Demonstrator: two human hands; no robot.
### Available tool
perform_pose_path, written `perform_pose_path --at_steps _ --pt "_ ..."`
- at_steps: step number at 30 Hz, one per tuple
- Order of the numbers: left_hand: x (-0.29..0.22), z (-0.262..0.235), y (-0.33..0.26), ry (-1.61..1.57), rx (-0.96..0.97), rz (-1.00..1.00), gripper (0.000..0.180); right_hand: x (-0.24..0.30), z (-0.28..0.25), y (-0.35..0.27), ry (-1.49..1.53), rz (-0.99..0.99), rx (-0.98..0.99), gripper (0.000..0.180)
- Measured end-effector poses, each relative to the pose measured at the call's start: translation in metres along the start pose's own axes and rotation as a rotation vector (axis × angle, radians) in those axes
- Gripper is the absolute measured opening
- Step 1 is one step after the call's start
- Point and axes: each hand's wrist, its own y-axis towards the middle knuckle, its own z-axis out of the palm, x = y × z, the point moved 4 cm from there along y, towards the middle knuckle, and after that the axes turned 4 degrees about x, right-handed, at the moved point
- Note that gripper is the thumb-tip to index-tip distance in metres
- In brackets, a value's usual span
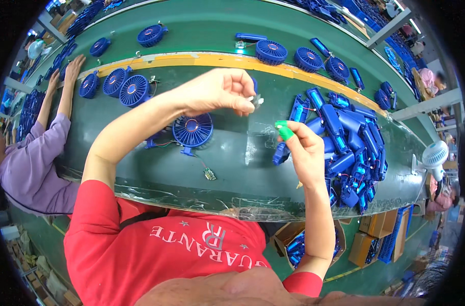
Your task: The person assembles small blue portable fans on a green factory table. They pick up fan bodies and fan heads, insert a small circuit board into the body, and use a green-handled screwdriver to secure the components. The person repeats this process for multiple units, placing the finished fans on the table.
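Left grip [217, 93]: a small pale piece [258, 102] is pinched above the desk [253, 183].
Right grip [309, 153]: green-covered fingertips [285, 133] are pressed together; whether anything is held cannot be told.
Blue casings [352, 135]: heaped beside the right grip.

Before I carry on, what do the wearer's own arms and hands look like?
Red short sleeves end above the elbows, leaving both forearms bare. The right hand has green wrapping on its thumb and a fingertip; the left hand shows no glove.

Pale piece [258, 101] — too small to tell; co-worker [36, 166] — cut off leftward.
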Motion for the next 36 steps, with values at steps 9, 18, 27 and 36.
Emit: perform_pose_path --at_steps 9,18,27,36 --pt "0.008 0.048 -0.01 -0.099 0.151 -0.003 0.022 0.013 0.012 -0.011 0.012 -0.023 0.096 0.015" --pt "0.016 0.049 -0.011 -0.085 0.185 -0.066 0.02 0.011 0.013 -0.011 -0.026 -0.015 0.272 0.017" --pt "0.0 0.017 0.033 0.386 0.055 0.119 0.018 0.013 0.003 0.005 -0.632 -0.409 -0.063 0.025" --pt "-0.046 -0.114 0.102 1.287 -0.653 0.463 0.049 -0.034 -0.009 0.016 -1.374 -0.303 -0.105 0.039"
